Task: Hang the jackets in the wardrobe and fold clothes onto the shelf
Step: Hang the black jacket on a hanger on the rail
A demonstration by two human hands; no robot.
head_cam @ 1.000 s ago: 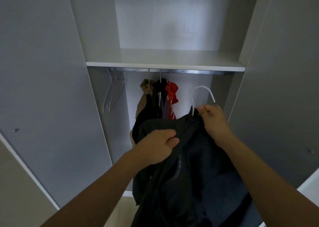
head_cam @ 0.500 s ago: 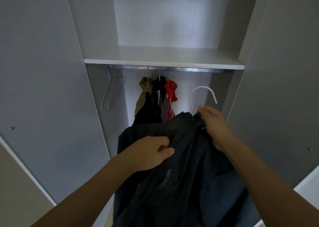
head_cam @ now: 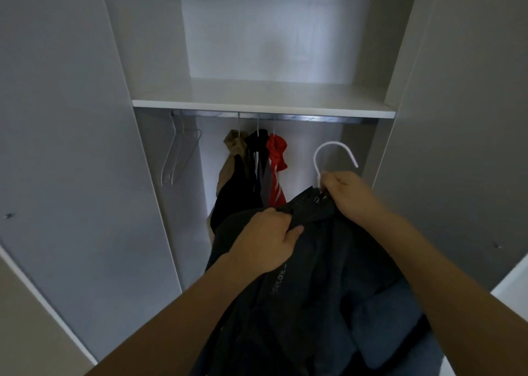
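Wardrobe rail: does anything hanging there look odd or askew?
The tan garment, black garment and red garment hang bunched and crumpled rather than spread. Two bare wire hangers sit empty at the metal rail's left end.

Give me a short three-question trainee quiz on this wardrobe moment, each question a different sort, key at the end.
1. True or false: the white hanger hook is already over the rail.
2. Which hand holds the hanger at the dark jacket's collar? A) left hand B) right hand
3. Fill in: counting from the left, the third garment on the rail is coloured ____.

Key: 1 false; 2 B; 3 red.
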